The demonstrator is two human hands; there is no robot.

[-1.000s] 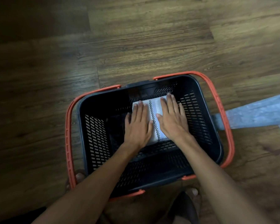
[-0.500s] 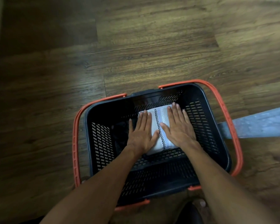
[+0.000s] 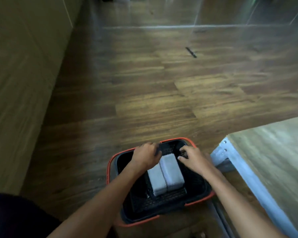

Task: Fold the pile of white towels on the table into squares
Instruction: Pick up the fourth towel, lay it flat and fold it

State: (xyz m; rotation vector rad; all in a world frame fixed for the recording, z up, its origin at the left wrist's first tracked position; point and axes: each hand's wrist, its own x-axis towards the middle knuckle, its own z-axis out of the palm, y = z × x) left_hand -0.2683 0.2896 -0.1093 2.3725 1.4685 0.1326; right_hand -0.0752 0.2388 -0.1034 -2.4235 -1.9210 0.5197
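A folded white towel (image 3: 169,170) with a dark dotted stripe lies flat inside a black mesh basket (image 3: 197,185) with orange handles, which stands on the wooden floor. Both hands are off the towel and sit at the basket's far end. My left hand (image 3: 145,154) has its fingers curled over the far rim. My right hand (image 3: 192,158) hovers by the far right corner with bent fingers; motion blur hides whether it holds anything.
A wooden table top (image 3: 273,152) with a pale metal leg (image 3: 230,163) stands just right of the basket. A beige wall or cabinet front (image 3: 24,83) runs along the left. A small dark object (image 3: 191,52) lies far off on the floor.
Both hands have lifted from pressing flat on the towel and moved to the basket's far rim. The view has tilted up, and the table edge has come in at the right.
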